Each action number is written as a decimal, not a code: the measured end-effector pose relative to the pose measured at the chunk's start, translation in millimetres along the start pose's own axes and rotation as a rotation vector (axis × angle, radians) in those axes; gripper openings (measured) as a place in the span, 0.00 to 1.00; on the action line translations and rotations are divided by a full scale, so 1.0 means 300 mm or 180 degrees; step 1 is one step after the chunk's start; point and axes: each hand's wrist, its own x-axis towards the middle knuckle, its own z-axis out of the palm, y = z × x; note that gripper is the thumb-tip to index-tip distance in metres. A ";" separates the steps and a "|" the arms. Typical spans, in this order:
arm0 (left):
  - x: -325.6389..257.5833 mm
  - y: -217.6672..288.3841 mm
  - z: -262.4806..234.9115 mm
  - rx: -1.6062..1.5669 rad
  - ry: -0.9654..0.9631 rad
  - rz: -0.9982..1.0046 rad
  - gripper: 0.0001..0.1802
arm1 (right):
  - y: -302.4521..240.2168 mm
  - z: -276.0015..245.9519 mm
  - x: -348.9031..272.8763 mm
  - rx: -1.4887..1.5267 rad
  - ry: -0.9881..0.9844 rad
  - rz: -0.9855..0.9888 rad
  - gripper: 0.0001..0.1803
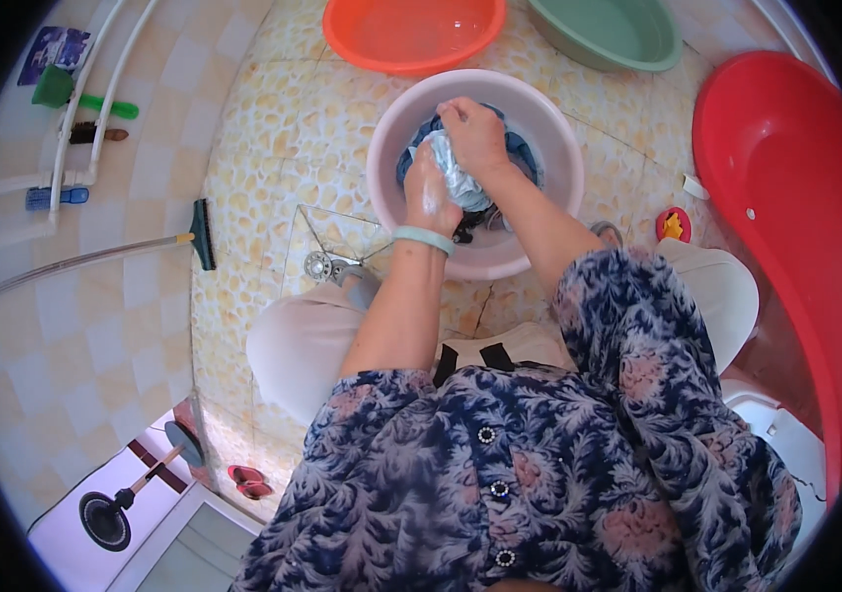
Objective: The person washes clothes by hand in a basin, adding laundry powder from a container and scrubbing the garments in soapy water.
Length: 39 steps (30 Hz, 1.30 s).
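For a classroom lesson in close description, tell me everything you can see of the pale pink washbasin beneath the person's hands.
The pale pink washbasin is round, with a broad smooth rim and sloping sides, and looks like plastic. It stands upright on the yellow-and-white patterned tile floor. Dark blue fabric and a pale blue cloth hide much of its bottom. The left hand and right hand hold the pale blue cloth over it. Whether the right forearm touches its rim is unclear.
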 end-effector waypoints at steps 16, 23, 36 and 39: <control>-0.017 0.008 0.036 0.0088 0.0153 -0.0171 0.17 | 0.060 -0.036 0.011 -0.0260 -0.0072 0.0043 0.12; 0.060 0.028 -0.203 0.0377 -0.0685 0.0322 0.17 | -0.106 0.013 -0.260 0.0728 -0.0130 -0.0617 0.07; 0.051 -0.007 -0.237 0.1866 -0.0440 0.1485 0.12 | -0.095 0.035 -0.268 0.0321 -0.0132 -0.1578 0.07; -0.003 -0.036 -0.061 0.0071 0.0038 -0.0201 0.15 | 0.026 0.011 -0.113 0.0092 0.0130 -0.0625 0.09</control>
